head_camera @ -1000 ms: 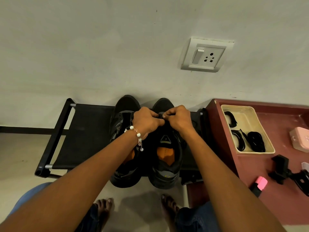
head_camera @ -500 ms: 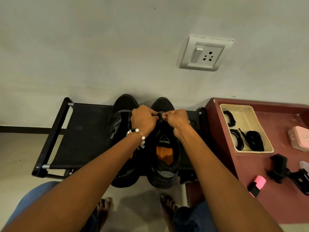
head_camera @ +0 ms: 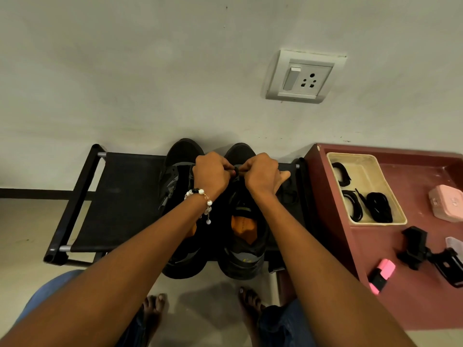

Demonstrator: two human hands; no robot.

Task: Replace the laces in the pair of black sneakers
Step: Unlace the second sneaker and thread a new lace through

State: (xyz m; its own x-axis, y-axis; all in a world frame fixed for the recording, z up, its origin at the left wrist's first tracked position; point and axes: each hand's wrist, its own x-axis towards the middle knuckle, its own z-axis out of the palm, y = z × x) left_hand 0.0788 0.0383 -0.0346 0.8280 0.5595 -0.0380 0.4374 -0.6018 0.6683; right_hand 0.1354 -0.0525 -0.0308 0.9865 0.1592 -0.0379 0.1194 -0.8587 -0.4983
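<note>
Left hand [head_camera: 210, 172] and right hand [head_camera: 263, 175] curled together, pinching lace [head_camera: 236, 169] over right sneaker [head_camera: 244, 236], left sneaker [head_camera: 179, 176] beside, rack [head_camera: 117, 196] beneath.

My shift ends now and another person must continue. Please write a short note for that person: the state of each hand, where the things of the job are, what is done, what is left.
Left hand, with the bead bracelet: fingers curled, pinching something small and dark, probably a lace, above the right black sneaker.
Right hand: pinches the same spot from the other side.
Both sneakers stand side by side on the black fabric shoe rack, toes to the wall; the left black sneaker is untouched.
Coiled black laces lie in the beige plastic tray on the dark red table.
Done: cannot tell how far the lacing is.
Left: finish this sneaker, then check the other.
</note>
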